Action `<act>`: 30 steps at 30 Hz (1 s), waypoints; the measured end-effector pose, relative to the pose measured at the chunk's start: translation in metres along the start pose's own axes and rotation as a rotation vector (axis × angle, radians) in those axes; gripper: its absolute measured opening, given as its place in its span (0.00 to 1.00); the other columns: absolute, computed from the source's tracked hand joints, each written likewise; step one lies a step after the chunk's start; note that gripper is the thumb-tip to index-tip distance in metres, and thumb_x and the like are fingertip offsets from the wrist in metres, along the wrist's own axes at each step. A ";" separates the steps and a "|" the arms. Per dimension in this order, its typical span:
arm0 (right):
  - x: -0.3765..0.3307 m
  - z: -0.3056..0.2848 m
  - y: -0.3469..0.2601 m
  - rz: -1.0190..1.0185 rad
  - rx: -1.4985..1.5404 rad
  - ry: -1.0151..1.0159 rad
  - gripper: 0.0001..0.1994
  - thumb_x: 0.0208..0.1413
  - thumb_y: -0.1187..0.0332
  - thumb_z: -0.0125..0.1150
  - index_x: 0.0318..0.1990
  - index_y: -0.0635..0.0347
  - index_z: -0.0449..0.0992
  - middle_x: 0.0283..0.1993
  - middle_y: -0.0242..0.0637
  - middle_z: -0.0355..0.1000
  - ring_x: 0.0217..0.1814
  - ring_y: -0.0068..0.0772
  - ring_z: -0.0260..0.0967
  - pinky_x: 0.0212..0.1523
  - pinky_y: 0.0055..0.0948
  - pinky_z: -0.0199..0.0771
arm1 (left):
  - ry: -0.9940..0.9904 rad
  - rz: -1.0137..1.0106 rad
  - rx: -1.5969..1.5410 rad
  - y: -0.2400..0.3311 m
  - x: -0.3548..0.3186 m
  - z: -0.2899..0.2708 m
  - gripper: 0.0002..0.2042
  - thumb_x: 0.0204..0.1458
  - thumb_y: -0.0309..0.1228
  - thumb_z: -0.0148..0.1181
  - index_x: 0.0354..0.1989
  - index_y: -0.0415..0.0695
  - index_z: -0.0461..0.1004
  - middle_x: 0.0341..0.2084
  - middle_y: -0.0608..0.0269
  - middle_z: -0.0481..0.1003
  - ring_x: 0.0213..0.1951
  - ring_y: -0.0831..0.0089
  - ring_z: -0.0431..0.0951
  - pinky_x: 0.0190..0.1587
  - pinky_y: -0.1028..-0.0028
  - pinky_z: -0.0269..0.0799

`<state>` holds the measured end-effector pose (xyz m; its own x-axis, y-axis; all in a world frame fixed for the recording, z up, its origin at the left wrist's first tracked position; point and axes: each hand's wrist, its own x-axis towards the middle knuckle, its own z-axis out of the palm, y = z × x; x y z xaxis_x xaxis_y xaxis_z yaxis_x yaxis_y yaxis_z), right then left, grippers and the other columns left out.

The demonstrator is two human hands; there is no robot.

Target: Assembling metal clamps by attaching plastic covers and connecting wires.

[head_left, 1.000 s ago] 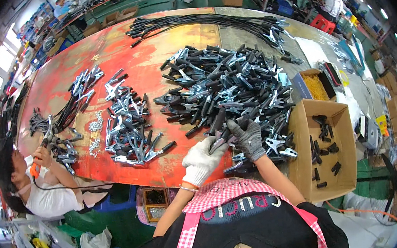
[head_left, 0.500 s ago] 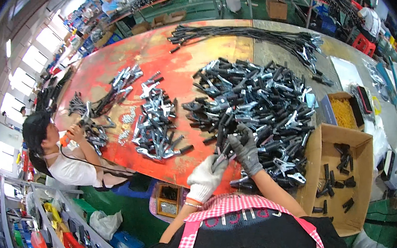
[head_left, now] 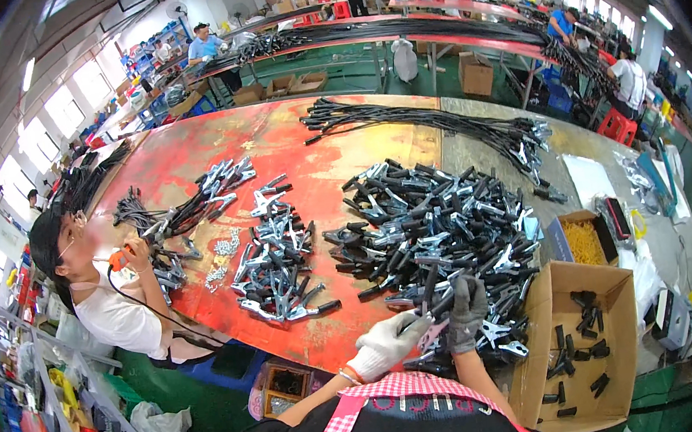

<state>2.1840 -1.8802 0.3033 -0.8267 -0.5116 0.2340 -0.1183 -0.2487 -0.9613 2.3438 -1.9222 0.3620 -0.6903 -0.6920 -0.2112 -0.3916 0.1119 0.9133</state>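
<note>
My left hand (head_left: 389, 345), in a white knit glove, is closed around the metal end of an alligator clamp (head_left: 428, 293) at the table's near edge. Black sleeves on its handles point up and away from me. In a dark grey glove, my right hand (head_left: 467, 315) is closed at the clamp's black-sleeved side, its fingers partly overlapping it. Just beyond both hands spreads a big heap of alligator clamps (head_left: 439, 215), silver with black handles. A smaller heap of clamps (head_left: 276, 257) lies to its left.
On the right stand an open cardboard box (head_left: 585, 359) with black sleeves and a box of yellow pieces (head_left: 582, 243). Black cables (head_left: 429, 123) stretch across the far side. A co-worker (head_left: 110, 300) holding an orange tool sits left, near small metal parts (head_left: 226, 243).
My view has tilted up, showing more of the room. Both hands stay together at the clamp and have shifted slightly right. The co-worker's head has turned upward.
</note>
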 end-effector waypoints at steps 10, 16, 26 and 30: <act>-0.010 0.007 0.045 -0.755 -0.806 -0.074 0.11 0.58 0.59 0.51 0.40 0.56 0.66 0.34 0.36 0.65 0.37 0.31 0.64 0.40 0.29 0.67 | 0.176 0.109 -0.301 -0.028 0.005 -0.015 0.16 0.58 0.36 0.52 0.49 0.40 0.72 0.31 0.61 0.75 0.26 0.77 0.73 0.32 0.76 0.70; -0.006 0.028 0.015 -0.040 -0.172 -0.063 0.08 0.57 0.65 0.56 0.36 0.55 0.64 0.29 0.31 0.64 0.29 0.24 0.62 0.30 0.26 0.64 | 0.106 -0.113 -0.689 -0.012 -0.008 -0.031 0.23 0.54 0.31 0.52 0.58 0.39 0.59 0.22 0.62 0.71 0.23 0.78 0.72 0.26 0.78 0.68; -0.025 0.026 0.026 0.310 0.175 -0.139 0.13 0.54 0.59 0.61 0.30 0.60 0.70 0.24 0.26 0.67 0.26 0.20 0.59 0.29 0.25 0.63 | 0.055 -0.158 -0.513 0.006 -0.002 -0.028 0.14 0.50 0.32 0.54 0.40 0.33 0.71 0.25 0.60 0.73 0.25 0.75 0.72 0.26 0.78 0.66; -0.030 0.027 -0.024 0.272 0.222 -0.172 0.10 0.56 0.63 0.59 0.29 0.58 0.71 0.23 0.27 0.70 0.25 0.15 0.64 0.28 0.19 0.68 | -0.041 -0.143 -0.510 -0.016 0.000 -0.024 0.13 0.53 0.38 0.55 0.33 0.38 0.73 0.23 0.67 0.72 0.22 0.82 0.68 0.23 0.81 0.61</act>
<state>2.2269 -1.8808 0.3234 -0.7047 -0.7094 0.0138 0.2302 -0.2470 -0.9413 2.3648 -1.9414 0.3556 -0.6787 -0.6454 -0.3503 -0.1451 -0.3498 0.9255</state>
